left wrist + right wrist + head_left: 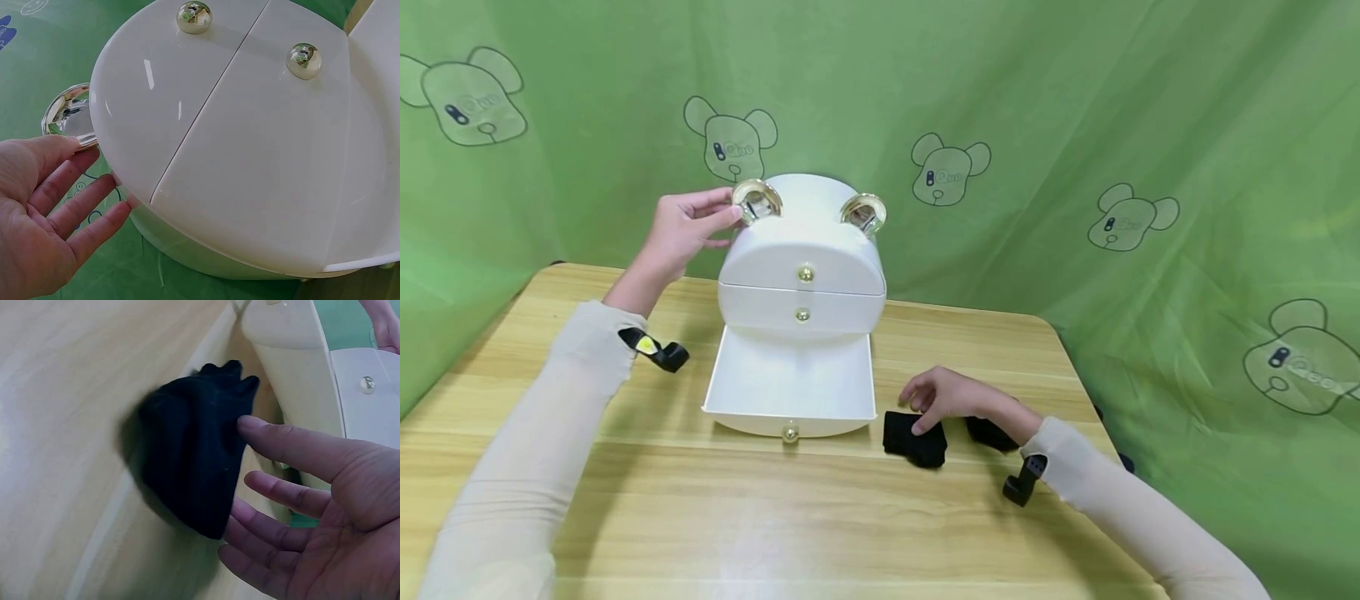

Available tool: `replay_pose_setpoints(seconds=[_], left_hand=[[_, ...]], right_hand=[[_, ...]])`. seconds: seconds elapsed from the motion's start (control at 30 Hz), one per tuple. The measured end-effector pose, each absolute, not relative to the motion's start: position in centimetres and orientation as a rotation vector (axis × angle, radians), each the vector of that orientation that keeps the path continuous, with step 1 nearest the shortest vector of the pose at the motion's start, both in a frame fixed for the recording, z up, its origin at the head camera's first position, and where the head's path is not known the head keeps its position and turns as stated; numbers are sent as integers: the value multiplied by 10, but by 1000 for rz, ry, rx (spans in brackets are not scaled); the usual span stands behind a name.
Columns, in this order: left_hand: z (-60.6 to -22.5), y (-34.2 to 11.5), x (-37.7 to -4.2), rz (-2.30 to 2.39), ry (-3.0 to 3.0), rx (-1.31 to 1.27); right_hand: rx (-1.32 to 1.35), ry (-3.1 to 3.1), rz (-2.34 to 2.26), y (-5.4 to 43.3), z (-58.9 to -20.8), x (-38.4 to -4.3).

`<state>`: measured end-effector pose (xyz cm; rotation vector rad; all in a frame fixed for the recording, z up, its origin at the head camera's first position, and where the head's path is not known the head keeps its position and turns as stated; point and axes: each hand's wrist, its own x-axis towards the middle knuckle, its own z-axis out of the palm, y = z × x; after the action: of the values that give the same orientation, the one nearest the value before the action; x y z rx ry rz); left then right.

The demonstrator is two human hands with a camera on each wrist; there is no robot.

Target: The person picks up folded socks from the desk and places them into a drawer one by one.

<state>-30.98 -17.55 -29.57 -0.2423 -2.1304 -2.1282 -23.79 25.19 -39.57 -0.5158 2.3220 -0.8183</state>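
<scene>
A white drawer box with gold ear-shaped rings and round gold knobs stands on the table, its bottom drawer pulled out. At its upper left, my left hand pinches the gold ear between thumb and index finger; the other fingers reach along the box's side. To the right of the open drawer, my right hand pinches a folded black cloth by its edge. In the right wrist view the thumb lies on the cloth, with fingertips partly hidden behind it.
A second black cloth item lies on the wooden table, partly covered by the right wrist. The drawer's white floor shows bare. Green curtain with printed bear heads hangs behind and beside the table.
</scene>
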Motion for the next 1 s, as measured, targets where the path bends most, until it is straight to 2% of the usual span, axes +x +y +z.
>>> replay_pose_setpoints(seconds=[0.7, 1.0], left_hand=[[-296, -176, -312, -2135, -2120, -228], [-298, -176, -312, -2117, -2138, -226]], right_hand=[[-584, 2339, -737, 249, -405, -233], [-546, 2144, -859, 254, -404, -239]])
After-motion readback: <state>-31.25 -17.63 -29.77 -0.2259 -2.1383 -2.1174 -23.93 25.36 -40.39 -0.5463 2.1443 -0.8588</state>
